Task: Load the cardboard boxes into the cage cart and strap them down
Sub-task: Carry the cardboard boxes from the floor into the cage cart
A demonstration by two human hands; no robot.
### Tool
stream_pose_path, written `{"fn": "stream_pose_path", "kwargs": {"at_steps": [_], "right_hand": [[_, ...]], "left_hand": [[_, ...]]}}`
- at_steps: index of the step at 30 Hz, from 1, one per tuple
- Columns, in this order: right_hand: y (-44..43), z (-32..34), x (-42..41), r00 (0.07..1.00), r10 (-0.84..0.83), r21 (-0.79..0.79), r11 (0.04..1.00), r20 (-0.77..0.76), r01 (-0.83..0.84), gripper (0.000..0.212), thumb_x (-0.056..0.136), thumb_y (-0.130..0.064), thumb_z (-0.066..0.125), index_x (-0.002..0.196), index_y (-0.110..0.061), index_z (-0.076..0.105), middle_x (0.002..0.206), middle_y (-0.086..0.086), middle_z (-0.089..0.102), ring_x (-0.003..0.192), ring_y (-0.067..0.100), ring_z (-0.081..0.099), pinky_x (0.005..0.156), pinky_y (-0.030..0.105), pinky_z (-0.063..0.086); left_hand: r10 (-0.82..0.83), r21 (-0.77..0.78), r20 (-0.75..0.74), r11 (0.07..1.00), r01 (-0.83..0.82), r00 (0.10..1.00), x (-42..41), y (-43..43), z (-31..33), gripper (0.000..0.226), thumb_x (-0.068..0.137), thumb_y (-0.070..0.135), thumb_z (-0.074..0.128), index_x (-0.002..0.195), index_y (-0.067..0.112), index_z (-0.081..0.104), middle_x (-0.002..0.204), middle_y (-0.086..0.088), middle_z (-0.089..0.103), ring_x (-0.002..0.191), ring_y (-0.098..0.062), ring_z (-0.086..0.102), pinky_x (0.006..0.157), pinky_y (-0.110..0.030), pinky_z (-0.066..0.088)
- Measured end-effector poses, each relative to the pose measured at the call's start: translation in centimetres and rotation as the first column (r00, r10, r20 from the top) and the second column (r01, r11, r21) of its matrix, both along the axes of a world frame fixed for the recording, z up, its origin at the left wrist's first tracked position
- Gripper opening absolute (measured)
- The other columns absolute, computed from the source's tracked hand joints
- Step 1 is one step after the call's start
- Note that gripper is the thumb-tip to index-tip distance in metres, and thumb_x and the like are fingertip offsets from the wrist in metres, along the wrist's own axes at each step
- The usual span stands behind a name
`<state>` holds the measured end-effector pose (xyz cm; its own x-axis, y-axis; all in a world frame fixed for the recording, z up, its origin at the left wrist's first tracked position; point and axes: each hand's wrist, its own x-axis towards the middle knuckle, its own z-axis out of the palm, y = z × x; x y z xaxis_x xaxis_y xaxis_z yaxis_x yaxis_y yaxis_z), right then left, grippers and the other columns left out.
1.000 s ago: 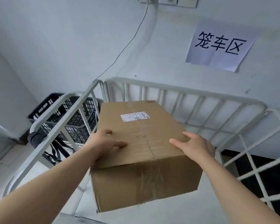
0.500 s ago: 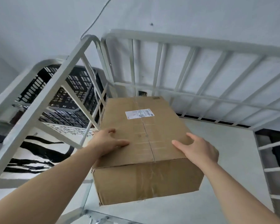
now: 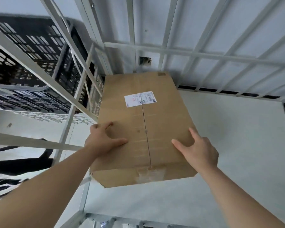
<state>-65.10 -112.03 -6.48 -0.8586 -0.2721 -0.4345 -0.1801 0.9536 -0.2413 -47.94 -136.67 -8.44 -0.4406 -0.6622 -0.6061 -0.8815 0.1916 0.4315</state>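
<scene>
Inside cage cart [image 3: 196, 55], far left corner: left hand [image 3: 102, 142] grasps the cardboard box [image 3: 143, 129] at its left edge, thumb over the top; right hand [image 3: 199, 150] grasps its right edge. Box between both grips, seemingly not yet set down. First box only; strapping not begun.

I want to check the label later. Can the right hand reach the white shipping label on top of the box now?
Probably yes. The white label lies uncovered on top of the cardboard box, but the right hand is gripping the box's right edge, so it would have to let go first.
</scene>
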Motion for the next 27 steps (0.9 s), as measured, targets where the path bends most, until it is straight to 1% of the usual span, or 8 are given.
{"fn": "stream_pose_path", "kwargs": {"at_steps": [2, 4, 9, 12, 19, 22, 24, 27], "right_hand": [[-1.0, -4.1, 1.1, 0.999, 0.002, 0.015, 1.000, 0.050, -0.003, 0.083, 0.067, -0.079, 0.052, 0.139, -0.043, 0.030, 0.099, 0.004, 0.052, 0.092, 0.028, 0.059, 0.076, 0.033, 0.042], [-1.2, -5.5, 2.1, 0.995, 0.027, 0.018, 0.999, 0.095, -0.029, 0.086, 0.067, -0.079, 0.053, 0.140, -0.044, 0.026, 0.097, 0.004, 0.051, 0.089, 0.028, 0.059, 0.074, 0.032, 0.043], [-1.6, -8.1, 3.7, 0.985, 0.046, 0.016, 0.999, 0.169, -0.049, 0.094, 0.066, -0.078, 0.055, 0.145, -0.047, 0.012, 0.101, 0.005, 0.053, 0.096, 0.027, 0.057, 0.079, 0.034, 0.044], [-2.3, -9.7, 4.2, 0.982, 0.044, -0.009, 0.999, 0.182, -0.043, 0.097, 0.066, -0.077, 0.056, 0.144, -0.048, 0.008, 0.103, 0.008, 0.054, 0.098, 0.028, 0.056, 0.082, 0.036, 0.045], [-4.0, -13.6, 4.7, 0.978, 0.084, -0.053, 0.996, 0.190, -0.075, 0.096, 0.070, -0.068, 0.060, 0.145, -0.045, 0.007, 0.093, 0.006, 0.056, 0.094, 0.026, 0.055, 0.075, 0.034, 0.046], [-4.3, -14.5, 4.8, 0.973, 0.139, -0.041, 0.990, 0.186, -0.133, 0.095, 0.073, -0.063, 0.061, 0.147, -0.041, 0.006, 0.089, 0.004, 0.057, 0.092, 0.024, 0.055, 0.073, 0.034, 0.046], [-4.4, -14.8, 4.7, 0.972, 0.158, -0.025, 0.987, 0.172, -0.156, 0.096, 0.074, -0.063, 0.061, 0.148, -0.040, 0.004, 0.089, 0.003, 0.058, 0.091, 0.024, 0.055, 0.071, 0.033, 0.045], [-4.4, -15.0, 4.7, 0.970, 0.167, 0.000, 0.985, 0.174, -0.170, 0.096, 0.076, -0.064, 0.059, 0.148, -0.041, 0.000, 0.092, 0.006, 0.056, 0.091, 0.025, 0.055, 0.070, 0.032, 0.043]], "left_hand": [[-0.015, 0.002, 0.038, 1.000, 0.015, 0.999, 0.5, -1.2, -3.6, 0.098, 0.056, 0.056, 0.084, 0.140, 0.042, 0.036, 0.150, -0.003, 0.016, 0.125, -0.025, 0.045, 0.103, -0.039, 0.042], [-0.043, -0.024, 0.050, 0.999, 0.044, 0.998, 1.0, -1.9, -4.9, 0.100, 0.054, 0.054, 0.086, 0.140, 0.044, 0.035, 0.149, -0.003, 0.017, 0.123, -0.025, 0.047, 0.102, -0.039, 0.043], [-0.089, -0.062, 0.063, 0.994, 0.093, 0.994, 1.8, -3.7, -7.1, 0.113, 0.047, 0.053, 0.089, 0.142, 0.047, 0.027, 0.148, -0.006, 0.017, 0.125, -0.031, 0.042, 0.105, -0.045, 0.041], [-0.120, -0.098, 0.085, 0.987, 0.128, 0.989, 1.9, -4.7, -8.5, 0.118, 0.047, 0.054, 0.088, 0.143, 0.050, 0.021, 0.149, -0.006, 0.013, 0.128, -0.035, 0.039, 0.105, -0.047, 0.041], [-0.138, -0.114, 0.157, 0.981, 0.157, 0.978, 2.5, -6.2, -12.0, 0.118, 0.053, 0.051, 0.087, 0.143, 0.054, 0.010, 0.152, -0.004, 0.002, 0.128, -0.036, 0.037, 0.101, -0.047, 0.043], [-0.163, -0.136, 0.206, 0.972, 0.194, 0.965, 2.8, -6.1, -12.9, 0.117, 0.057, 0.052, 0.084, 0.144, 0.053, 0.006, 0.152, -0.006, 0.002, 0.128, -0.037, 0.036, 0.102, -0.048, 0.041], [-0.174, -0.160, 0.224, 0.964, 0.213, 0.959, 2.9, -6.0, -13.1, 0.116, 0.058, 0.053, 0.083, 0.144, 0.053, 0.004, 0.152, -0.008, 0.003, 0.128, -0.038, 0.034, 0.104, -0.048, 0.039], [-0.188, -0.139, 0.248, 0.964, 0.227, 0.950, 2.7, -5.9, -13.0, 0.117, 0.060, 0.054, 0.082, 0.145, 0.051, 0.001, 0.154, -0.009, -0.001, 0.132, -0.038, 0.028, 0.106, -0.047, 0.036]]}}
